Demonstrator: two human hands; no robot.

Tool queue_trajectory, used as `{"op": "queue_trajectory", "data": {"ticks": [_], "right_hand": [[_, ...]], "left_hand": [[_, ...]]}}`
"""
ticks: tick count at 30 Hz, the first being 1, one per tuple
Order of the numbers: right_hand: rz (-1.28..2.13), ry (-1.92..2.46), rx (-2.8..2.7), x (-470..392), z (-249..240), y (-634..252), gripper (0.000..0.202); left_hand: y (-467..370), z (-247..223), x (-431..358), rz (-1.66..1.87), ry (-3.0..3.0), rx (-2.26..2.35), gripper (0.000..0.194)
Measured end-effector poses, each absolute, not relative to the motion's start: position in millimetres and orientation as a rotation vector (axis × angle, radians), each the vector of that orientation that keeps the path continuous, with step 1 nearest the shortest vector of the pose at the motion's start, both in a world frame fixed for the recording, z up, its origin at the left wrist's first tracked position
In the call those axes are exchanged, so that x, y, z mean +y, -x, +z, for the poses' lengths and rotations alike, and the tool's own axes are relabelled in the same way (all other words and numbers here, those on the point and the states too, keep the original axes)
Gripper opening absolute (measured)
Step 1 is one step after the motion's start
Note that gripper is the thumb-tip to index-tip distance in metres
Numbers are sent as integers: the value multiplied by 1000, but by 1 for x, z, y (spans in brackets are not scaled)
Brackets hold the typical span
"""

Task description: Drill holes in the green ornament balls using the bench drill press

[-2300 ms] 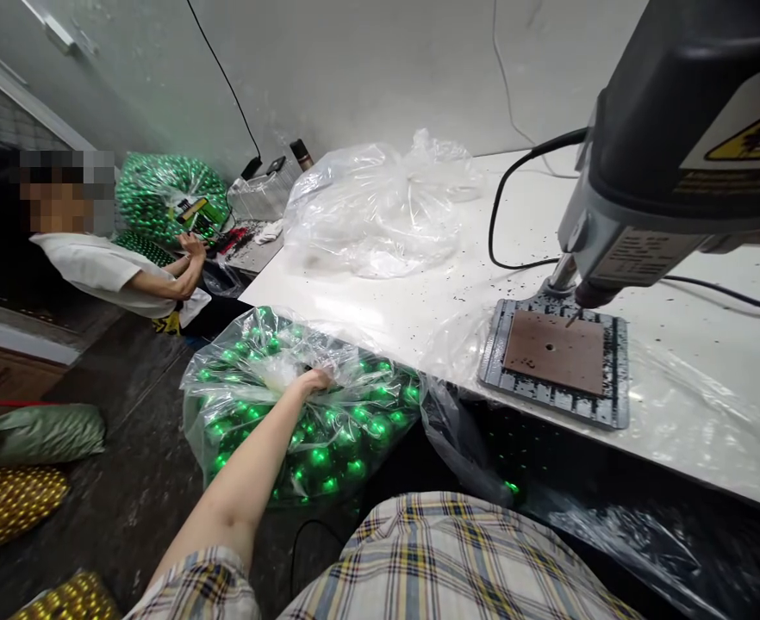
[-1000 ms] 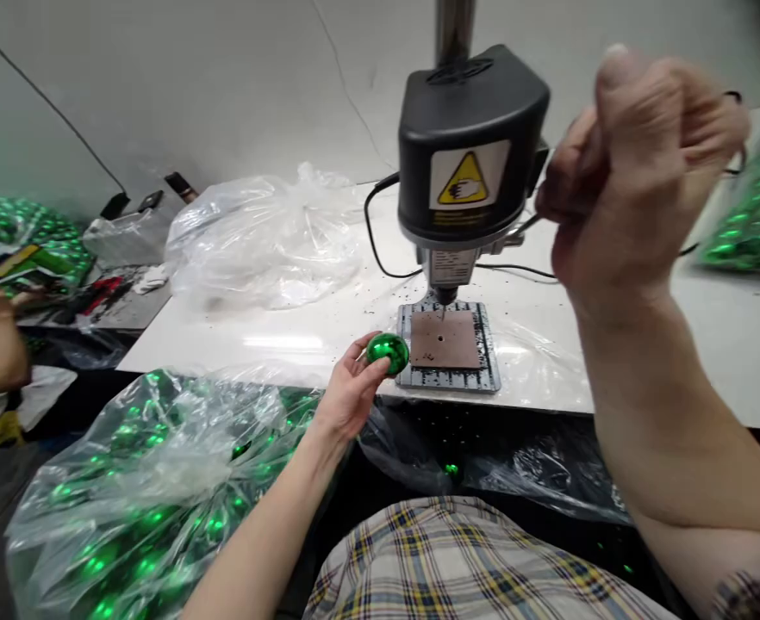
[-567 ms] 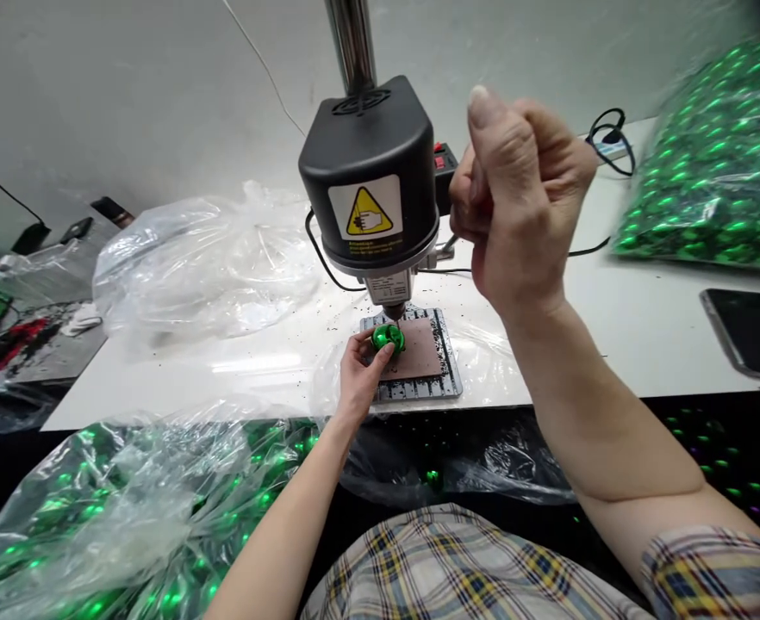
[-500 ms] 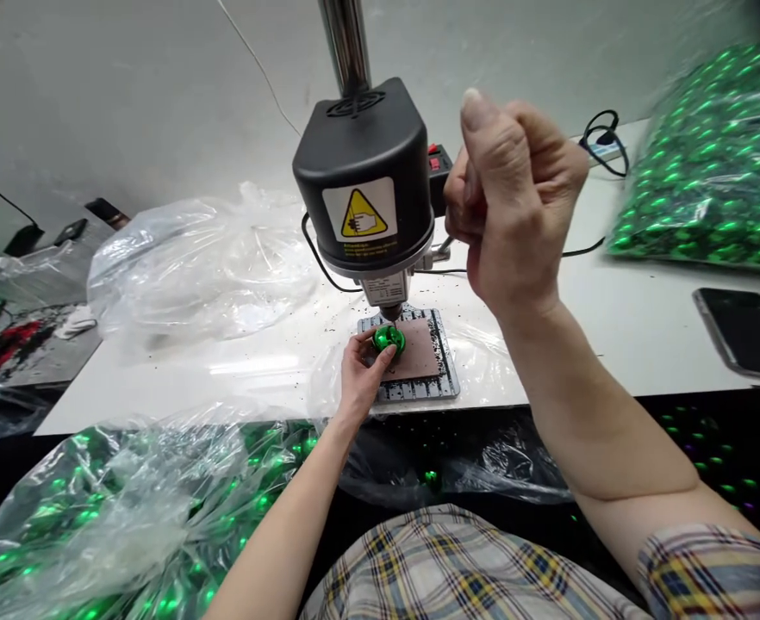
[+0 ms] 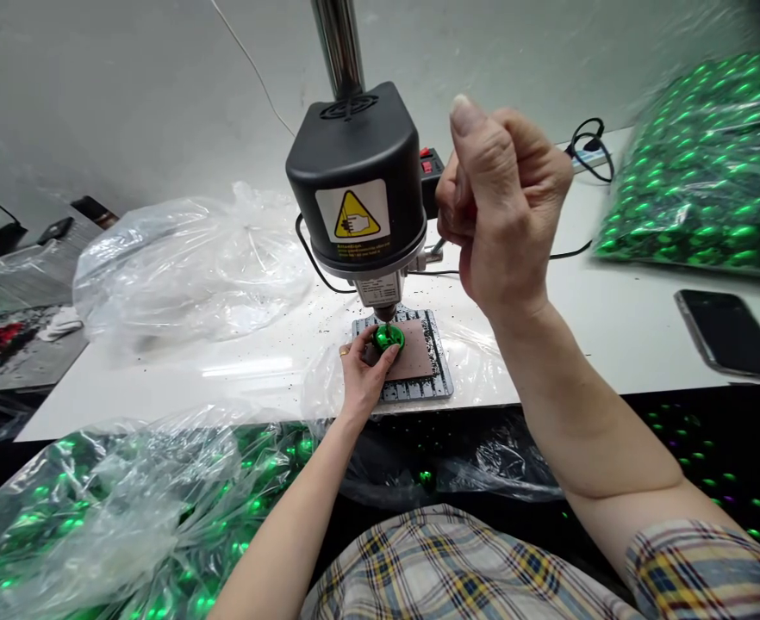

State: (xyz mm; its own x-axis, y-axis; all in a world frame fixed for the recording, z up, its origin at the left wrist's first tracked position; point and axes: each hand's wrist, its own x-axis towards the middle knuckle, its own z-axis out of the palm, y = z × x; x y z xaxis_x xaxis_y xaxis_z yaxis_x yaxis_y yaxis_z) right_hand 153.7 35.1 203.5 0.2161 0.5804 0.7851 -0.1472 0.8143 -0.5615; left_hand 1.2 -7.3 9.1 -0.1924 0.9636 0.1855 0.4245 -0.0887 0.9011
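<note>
A shiny green ball (image 5: 388,337), with dark hollows in its top, sits on a brown board (image 5: 415,349) over the slotted metal base (image 5: 443,379) of a small drill press (image 5: 358,172). My left hand (image 5: 364,375) pinches the ball from its left and front, thumb and fingers around it. Straight above, the chuck (image 5: 386,313) and its bit reach down to the ball's top; whether the bit has entered it I cannot see clearly. Beside the black motor housing, my right hand (image 5: 509,198) is closed in a fist around the press's lever (image 5: 438,250), most of which the hand hides.
Crumpled clear plastic (image 5: 179,267) lies left on the white table (image 5: 160,387). Bags of green balls are at the back right (image 5: 703,172) and front left (image 5: 225,499). A phone (image 5: 732,331) lies at the right. Dark shavings dot the base.
The view has shifted slightly, so most things sit a little further left. The ball has turned in my left hand, and the bit now meets its top. My right hand stays closed.
</note>
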Motion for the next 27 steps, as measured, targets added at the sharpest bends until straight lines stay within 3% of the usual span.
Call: {"op": "queue_trajectory", "data": {"ticks": [9, 27], "right_hand": [[548, 415, -1246, 34, 204, -154, 42], [412, 470, -1241, 8, 184, -150, 59]], "left_hand": [[-4, 4, -7, 1267, -1657, 1621, 51], [-3, 4, -9, 1290, -1718, 1583, 51]]}}
